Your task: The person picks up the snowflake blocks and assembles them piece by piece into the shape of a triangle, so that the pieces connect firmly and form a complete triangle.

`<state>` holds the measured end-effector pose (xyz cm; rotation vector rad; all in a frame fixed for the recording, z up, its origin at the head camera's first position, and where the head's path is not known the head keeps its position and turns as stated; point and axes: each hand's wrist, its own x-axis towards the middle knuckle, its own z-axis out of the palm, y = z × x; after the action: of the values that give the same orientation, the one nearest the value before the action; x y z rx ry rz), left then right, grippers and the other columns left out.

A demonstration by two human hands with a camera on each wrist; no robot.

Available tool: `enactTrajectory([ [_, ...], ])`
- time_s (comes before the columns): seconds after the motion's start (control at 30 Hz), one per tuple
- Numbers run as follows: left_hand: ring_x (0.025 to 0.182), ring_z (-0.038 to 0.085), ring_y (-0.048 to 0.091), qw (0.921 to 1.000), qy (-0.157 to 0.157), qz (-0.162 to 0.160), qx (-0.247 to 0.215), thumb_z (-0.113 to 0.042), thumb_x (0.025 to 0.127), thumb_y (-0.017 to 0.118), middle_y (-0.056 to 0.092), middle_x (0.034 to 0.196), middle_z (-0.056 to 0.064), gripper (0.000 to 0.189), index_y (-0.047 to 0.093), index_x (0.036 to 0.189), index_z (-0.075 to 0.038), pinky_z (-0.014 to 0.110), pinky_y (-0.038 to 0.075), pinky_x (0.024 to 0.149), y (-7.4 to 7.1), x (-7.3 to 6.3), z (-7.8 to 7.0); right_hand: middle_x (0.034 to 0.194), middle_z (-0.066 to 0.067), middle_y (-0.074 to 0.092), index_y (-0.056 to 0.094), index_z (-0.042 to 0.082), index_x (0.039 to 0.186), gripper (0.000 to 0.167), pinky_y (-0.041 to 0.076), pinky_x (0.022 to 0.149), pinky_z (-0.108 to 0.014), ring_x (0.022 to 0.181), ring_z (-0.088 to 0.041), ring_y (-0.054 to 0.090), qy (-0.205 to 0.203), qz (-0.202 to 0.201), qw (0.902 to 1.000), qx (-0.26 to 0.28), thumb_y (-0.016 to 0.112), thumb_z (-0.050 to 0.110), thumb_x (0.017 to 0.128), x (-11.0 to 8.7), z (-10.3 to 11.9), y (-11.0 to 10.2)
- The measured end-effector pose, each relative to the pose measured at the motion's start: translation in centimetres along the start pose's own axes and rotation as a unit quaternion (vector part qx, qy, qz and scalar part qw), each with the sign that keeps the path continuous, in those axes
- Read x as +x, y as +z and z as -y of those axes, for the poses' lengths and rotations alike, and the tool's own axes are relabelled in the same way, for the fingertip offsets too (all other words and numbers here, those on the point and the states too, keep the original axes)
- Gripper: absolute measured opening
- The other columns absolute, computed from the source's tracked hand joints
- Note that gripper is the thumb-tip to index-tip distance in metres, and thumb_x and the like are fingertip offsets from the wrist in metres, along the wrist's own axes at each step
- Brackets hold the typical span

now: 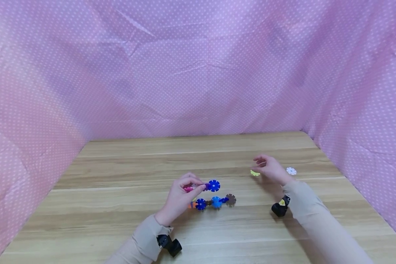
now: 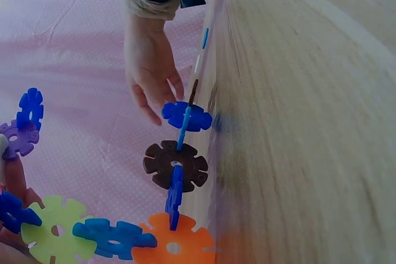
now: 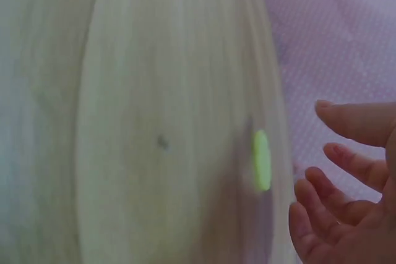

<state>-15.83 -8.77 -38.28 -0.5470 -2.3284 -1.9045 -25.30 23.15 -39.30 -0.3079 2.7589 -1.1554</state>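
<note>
My left hand (image 1: pixel 179 194) pinches a chain of notched plastic snowflake discs between thumb and fingers. From the pinch a purple disc (image 2: pixel 20 139) and a blue disc (image 1: pixel 214 186) stick out to the right. The rest of the chain bends below the hand through a lime-green disc (image 2: pixel 59 232), an orange disc (image 2: pixel 176 245), a brown disc (image 2: pixel 175 165) and several blue ones, ending at another brown disc (image 1: pixel 230 200). Over on the right, my right hand (image 1: pixel 271 170) hovers with parted, bent fingers beside a yellow disc (image 1: pixel 255 173) lying on the table, holding nothing.
A white disc (image 1: pixel 291 171) lies on the wooden table (image 1: pixel 145 157) just right of my right hand. Pink dotted cloth (image 1: pixel 198 80) hangs behind the table and along both sides. Each wrist carries a black camera (image 1: pixel 279 208).
</note>
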Motion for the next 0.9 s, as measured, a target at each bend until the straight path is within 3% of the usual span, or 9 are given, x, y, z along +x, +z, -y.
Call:
enactTrajectory([
  [0.23,0.082,0.012,0.057,1.0000,-0.006,-0.004,0.002,-0.013,0.086,0.069,0.063,0.093,0.007,0.009,0.073,0.088,-0.006,0.020,0.052,0.067,0.1,0.0,0.0,0.111,-0.031,0.059,0.052,-0.011,0.118,0.044,0.047,0.091,-0.052,0.105,-0.044,0.057,-0.013,0.018,0.9989,-0.041,0.069,0.009,0.083,0.8,-1.1,0.5],
  [0.57,0.080,0.009,0.057,1.0000,0.004,0.000,-0.008,-0.013,0.087,0.068,0.063,0.092,0.009,0.009,0.072,0.088,-0.004,0.021,0.052,0.066,0.2,-0.2,-0.1,0.089,-0.016,0.064,0.062,-0.007,0.098,0.025,0.050,0.079,-0.044,0.086,-0.029,0.060,-0.059,0.020,0.9945,-0.085,0.071,0.003,0.077,1.0,-1.2,1.3],
  [0.77,0.082,0.012,0.057,0.9999,-0.009,0.000,-0.007,-0.014,0.087,0.069,0.063,0.093,0.008,0.010,0.073,0.089,-0.006,0.020,0.051,0.067,0.3,-0.2,-0.1,0.087,-0.011,0.063,0.064,-0.002,0.095,0.024,0.047,0.072,-0.034,0.081,-0.022,0.056,-0.037,0.025,0.9958,-0.080,0.075,0.008,0.077,0.7,-1.0,1.3],
  [0.9,0.082,0.013,0.057,1.0000,-0.010,-0.002,0.000,-0.016,0.086,0.069,0.064,0.092,0.006,0.010,0.073,0.088,-0.007,0.020,0.050,0.066,0.4,0.0,-0.1,0.077,-0.005,0.058,0.063,0.001,0.086,0.014,0.041,0.064,-0.028,0.072,-0.016,0.049,-0.025,0.016,0.9979,-0.058,0.073,0.008,0.080,0.4,-0.8,1.3],
])
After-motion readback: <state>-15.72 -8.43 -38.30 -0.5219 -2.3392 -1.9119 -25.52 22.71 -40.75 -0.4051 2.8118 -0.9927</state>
